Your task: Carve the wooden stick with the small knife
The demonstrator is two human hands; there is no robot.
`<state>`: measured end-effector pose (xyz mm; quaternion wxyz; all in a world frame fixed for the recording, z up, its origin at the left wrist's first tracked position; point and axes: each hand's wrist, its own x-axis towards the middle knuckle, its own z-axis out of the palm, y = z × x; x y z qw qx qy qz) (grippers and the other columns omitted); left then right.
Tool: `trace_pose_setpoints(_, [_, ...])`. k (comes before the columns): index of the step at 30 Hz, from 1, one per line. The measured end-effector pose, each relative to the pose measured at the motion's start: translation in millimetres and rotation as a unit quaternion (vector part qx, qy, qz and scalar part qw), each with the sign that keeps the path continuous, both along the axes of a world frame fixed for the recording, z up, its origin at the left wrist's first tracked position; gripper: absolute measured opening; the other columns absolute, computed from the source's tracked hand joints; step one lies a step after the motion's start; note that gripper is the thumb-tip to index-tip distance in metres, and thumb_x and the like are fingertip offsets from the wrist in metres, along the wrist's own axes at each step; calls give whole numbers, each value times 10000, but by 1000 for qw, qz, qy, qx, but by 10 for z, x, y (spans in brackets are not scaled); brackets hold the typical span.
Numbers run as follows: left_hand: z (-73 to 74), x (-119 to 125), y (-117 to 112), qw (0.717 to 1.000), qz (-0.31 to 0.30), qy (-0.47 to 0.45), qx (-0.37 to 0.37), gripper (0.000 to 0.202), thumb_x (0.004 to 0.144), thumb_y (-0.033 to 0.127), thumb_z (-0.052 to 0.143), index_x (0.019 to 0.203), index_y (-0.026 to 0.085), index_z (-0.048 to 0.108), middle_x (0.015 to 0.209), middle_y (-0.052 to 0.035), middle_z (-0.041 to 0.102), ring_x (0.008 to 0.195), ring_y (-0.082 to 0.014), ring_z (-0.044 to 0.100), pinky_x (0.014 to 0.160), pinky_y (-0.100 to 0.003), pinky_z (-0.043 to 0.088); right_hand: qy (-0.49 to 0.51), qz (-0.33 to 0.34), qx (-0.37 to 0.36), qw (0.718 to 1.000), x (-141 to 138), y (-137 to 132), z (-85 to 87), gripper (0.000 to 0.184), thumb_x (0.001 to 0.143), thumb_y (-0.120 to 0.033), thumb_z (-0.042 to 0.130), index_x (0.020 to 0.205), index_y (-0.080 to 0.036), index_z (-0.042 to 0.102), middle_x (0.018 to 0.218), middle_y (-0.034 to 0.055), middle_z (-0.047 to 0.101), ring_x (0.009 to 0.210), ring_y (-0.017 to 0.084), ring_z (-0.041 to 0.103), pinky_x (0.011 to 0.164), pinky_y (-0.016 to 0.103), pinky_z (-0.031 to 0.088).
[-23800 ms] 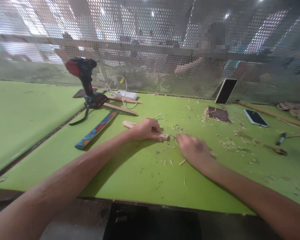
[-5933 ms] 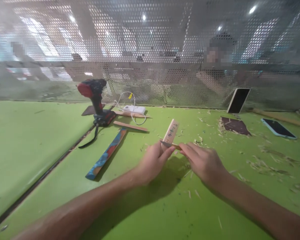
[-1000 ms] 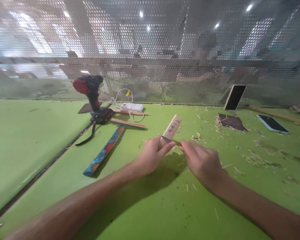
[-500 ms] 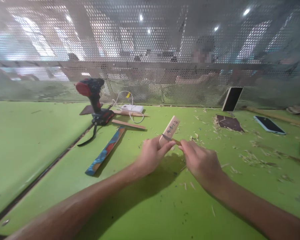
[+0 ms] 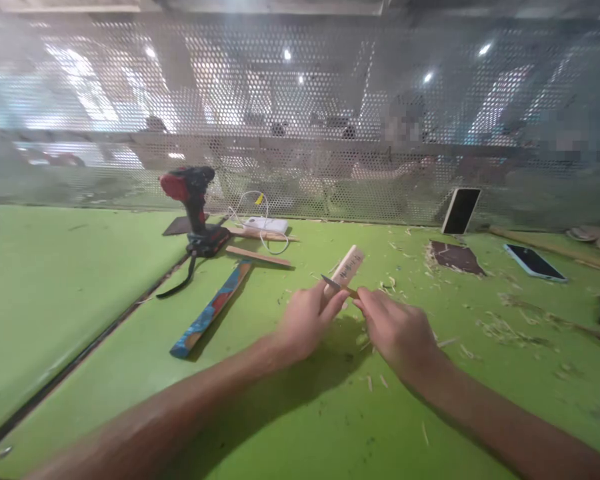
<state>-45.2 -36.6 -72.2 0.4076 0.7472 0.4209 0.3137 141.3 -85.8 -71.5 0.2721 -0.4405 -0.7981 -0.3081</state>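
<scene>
My left hand [image 5: 307, 317] is closed round the lower end of a pale wooden block [image 5: 349, 265] that bears dark handwritten marks. The block tilts up and to the right, above the green table. My right hand [image 5: 397, 330] grips the short handle of a carving knife [image 5: 331, 282]. Its thin grey blade lies across the face of the block, pointing left, just above my left fingers. My left thumb reaches toward the knife where blade and handle meet. Most of the handle is hidden in my right fingers.
A cordless drill [image 5: 194, 210] stands at the back left, near a white power bank [image 5: 265, 226]. A painted wooden strip [image 5: 213, 310] and a plain strip [image 5: 259, 256] lie left. Phones [image 5: 535, 261], brown sandpaper [image 5: 457, 258] and wood shavings [image 5: 505, 330] lie right. A perforated screen [image 5: 310, 167] borders the table.
The knife blade has shifted slightly on the block, and its tip now shows clear at the left. Everything sits a little lower in view, as the camera has tilted up.
</scene>
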Motion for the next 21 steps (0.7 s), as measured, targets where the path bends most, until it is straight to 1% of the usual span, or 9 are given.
trace_pose_setpoints(2, [-17, -6, -1, 1000, -4, -1, 7, 346, 1018, 464, 485, 890, 165, 604, 657, 17, 557, 509, -108, 455, 450, -223, 273, -1, 4, -3, 1000, 18, 16, -8, 353, 1116, -158, 417, 1051, -21, 736, 678, 53, 713, 461, 63, 593, 384, 149, 410])
trace_pose_setpoints(7, [-54, -12, 16, 1000, 3, -5, 26, 401, 1013, 519, 485, 849, 173, 602, 644, 16, 549, 521, -117, 462, 459, -227, 281, 5, 21, -1, 1000, 40, 33, -33, 346, 1113, -166, 427, 1031, -36, 737, 705, 61, 729, 490, 72, 622, 417, 153, 452])
trace_pose_setpoints(10, [-65, -12, 24, 999, 4, -17, 34, 427, 1002, 551, 503, 822, 176, 600, 619, 24, 531, 510, -113, 446, 463, -227, 276, 11, 20, 2, 1000, 38, 31, -31, 330, 1111, -173, 441, 1032, -55, 738, 714, 54, 732, 493, 66, 616, 425, 145, 456])
trace_pose_setpoints(13, [-83, -6, 33, 999, 6, -31, 30, 444, 998, 565, 509, 800, 178, 598, 596, 31, 508, 489, -106, 427, 457, -224, 266, 22, 18, -4, 1000, 46, 29, -28, 313, 1106, -172, 451, 1055, -51, 735, 707, 53, 724, 500, 78, 619, 415, 160, 450])
trace_pose_setpoints(15, [-100, -4, 47, 999, 4, -40, 19, 439, 993, 566, 520, 795, 181, 592, 593, 34, 500, 486, -102, 417, 450, -221, 260, 31, 21, -26, 999, 61, 35, -38, 301, 1103, -169, 454, 1076, -54, 731, 724, 60, 728, 518, 91, 634, 413, 173, 459])
trace_pose_setpoints(17, [-115, -8, 70, 999, 1, -46, -4, 425, 975, 575, 551, 804, 186, 577, 602, 39, 496, 488, -99, 403, 441, -217, 259, 42, 35, -70, 996, 80, 48, -61, 295, 1104, -158, 443, 1103, -79, 727, 777, 67, 744, 549, 94, 653, 429, 172, 489])
trace_pose_setpoints(19, [-123, -17, 96, 997, -2, -55, -45, 421, 954, 593, 581, 822, 195, 554, 603, 55, 479, 476, -91, 372, 425, -213, 255, 52, 50, -119, 990, 95, 62, -94, 312, 1103, -127, 409, 1154, -99, 715, 872, 79, 761, 581, 90, 667, 465, 173, 534])
trace_pose_setpoints(21, [-122, -29, 117, 994, -8, -69, -89, 414, 946, 599, 591, 839, 203, 532, 589, 77, 447, 451, -81, 339, 408, -209, 248, 49, 53, -156, 985, 104, 72, -133, 354, 1090, -70, 366, 1241, -86, 686, 1006, 111, 764, 577, 80, 658, 483, 176, 556])
